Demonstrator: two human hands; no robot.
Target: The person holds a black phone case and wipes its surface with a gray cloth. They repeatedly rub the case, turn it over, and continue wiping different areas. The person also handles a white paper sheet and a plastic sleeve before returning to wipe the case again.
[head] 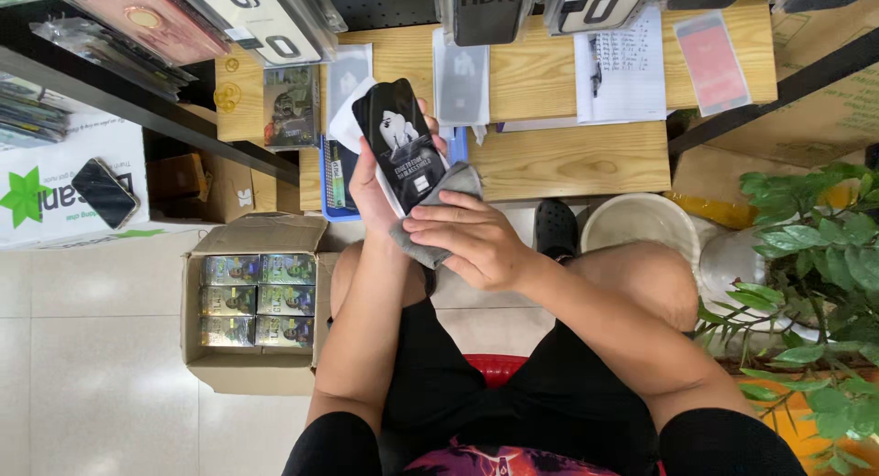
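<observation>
Gripping, centre-top of the frame, a flat black phone-shaped piece (401, 145) by its edges in the left hand (374, 188), right hand (472, 238) pinching a soft grey cloth (439, 215) against it (probably light, stiff, slick, breakable).

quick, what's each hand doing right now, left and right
Left hand: closed around a black flat packet, held upright.
Right hand: fingers curled, pressing a grey cloth against the packet's lower end.
</observation>
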